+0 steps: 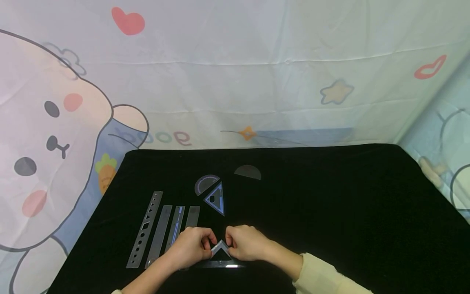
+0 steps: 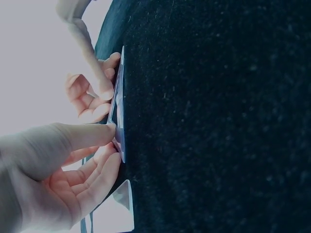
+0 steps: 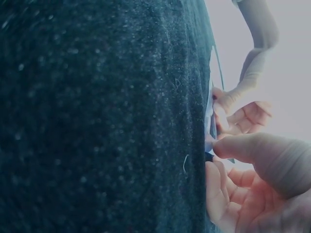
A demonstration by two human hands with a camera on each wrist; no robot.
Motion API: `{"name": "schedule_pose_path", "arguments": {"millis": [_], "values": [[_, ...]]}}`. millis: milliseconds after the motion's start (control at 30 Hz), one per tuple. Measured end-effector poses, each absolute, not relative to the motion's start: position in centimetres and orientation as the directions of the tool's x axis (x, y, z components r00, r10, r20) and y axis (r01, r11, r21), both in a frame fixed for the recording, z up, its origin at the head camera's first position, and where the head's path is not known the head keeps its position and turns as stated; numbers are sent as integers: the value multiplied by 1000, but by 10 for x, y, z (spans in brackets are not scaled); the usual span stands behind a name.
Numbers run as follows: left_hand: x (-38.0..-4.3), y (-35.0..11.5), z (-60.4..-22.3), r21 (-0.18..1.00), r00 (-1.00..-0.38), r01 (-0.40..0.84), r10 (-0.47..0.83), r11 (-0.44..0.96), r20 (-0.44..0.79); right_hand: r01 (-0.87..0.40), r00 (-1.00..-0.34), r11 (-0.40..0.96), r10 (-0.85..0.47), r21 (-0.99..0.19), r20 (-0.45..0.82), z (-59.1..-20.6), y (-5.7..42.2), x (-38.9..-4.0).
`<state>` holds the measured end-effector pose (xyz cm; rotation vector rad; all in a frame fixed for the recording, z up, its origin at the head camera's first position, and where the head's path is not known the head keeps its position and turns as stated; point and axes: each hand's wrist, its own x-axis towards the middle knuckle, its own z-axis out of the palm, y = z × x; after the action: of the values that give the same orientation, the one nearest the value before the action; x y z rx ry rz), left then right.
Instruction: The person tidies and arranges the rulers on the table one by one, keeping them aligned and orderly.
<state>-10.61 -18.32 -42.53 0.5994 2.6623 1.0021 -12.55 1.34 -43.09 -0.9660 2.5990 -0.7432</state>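
Note:
A clear triangular set square [image 1: 216,264] lies close over the black cloth near its front, its long side towards me and its corner pointing away. My left hand [image 1: 192,245] pinches its left slanted side between thumb and fingers. On the opposite slanted side, my right hand [image 1: 247,243] holds it the same way. The left wrist view shows the set square [image 2: 121,109] edge-on, nearly flat along the cloth, with the left thumb on its upper face. From the right wrist, only a thin strip of the set square [image 3: 210,114] shows beside the right thumb.
Left of my hands lie a long ruler with cut-outs [image 1: 136,249], a plain ruler [image 1: 161,224], a blue-marked ruler [image 1: 178,218] and a shorter ruler [image 1: 193,215]. Farther back are a blue-marked protractor [image 1: 202,182], a blue-edged set square [image 1: 221,200] and a plain protractor [image 1: 248,172].

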Motion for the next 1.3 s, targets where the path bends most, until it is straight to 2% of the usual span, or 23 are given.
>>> {"name": "schedule_pose_path", "arguments": {"millis": [433,600,767,1067,1300], "values": [[-107,-183,-423,669,-888,287,452,686,-83,-525,-727,619,-683,-584,-69,-434,16,-129],[-108,-183,-420,667,-904,260,419,698,-86,-448,-731,583,-676,-678,-98,-435,19,-132],[-113,-183,-414,668,-919,254,390,699,-59,-376,-763,561,-639,-737,-97,-438,22,-139],[-130,-181,-412,677,-982,142,187,722,6,-280,-833,529,-548,-801,-70,-440,25,-152],[-148,-184,-413,719,-996,75,80,691,27,-170,-874,470,-478,-866,-88,-435,27,-165]]}}
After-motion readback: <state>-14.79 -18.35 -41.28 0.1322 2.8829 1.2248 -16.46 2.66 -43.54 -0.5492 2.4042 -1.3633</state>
